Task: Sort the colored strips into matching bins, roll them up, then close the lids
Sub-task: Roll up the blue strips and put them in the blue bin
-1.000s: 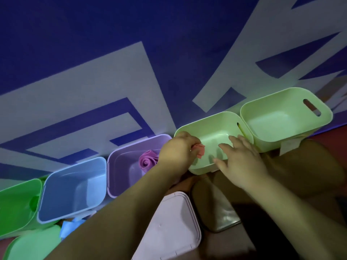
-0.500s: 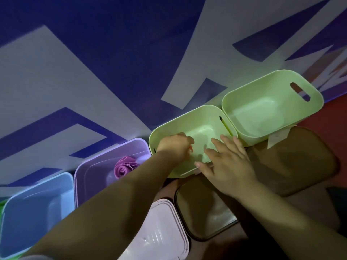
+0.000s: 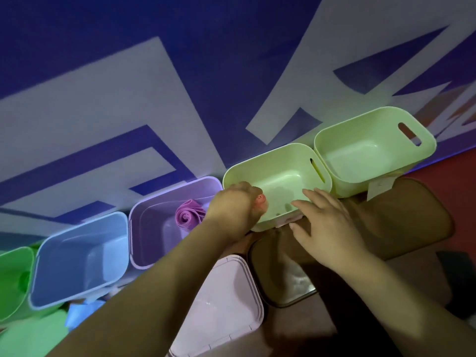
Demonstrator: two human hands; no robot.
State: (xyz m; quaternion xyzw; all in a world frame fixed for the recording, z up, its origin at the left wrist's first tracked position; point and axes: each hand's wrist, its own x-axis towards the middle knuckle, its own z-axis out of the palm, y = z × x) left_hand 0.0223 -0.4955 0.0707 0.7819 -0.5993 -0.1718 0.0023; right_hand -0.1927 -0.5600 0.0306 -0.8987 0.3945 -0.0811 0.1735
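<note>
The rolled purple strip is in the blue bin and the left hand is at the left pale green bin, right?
Not quite: the head view shows the rolled purple strip in the purple bin, not the blue bin beside it. The left hand is at the left pale green bin.

Blue-and-white patterned backdrop (image 3: pixel 154 81), red floor (image 3: pixel 459 181) at right, dim light
</note>
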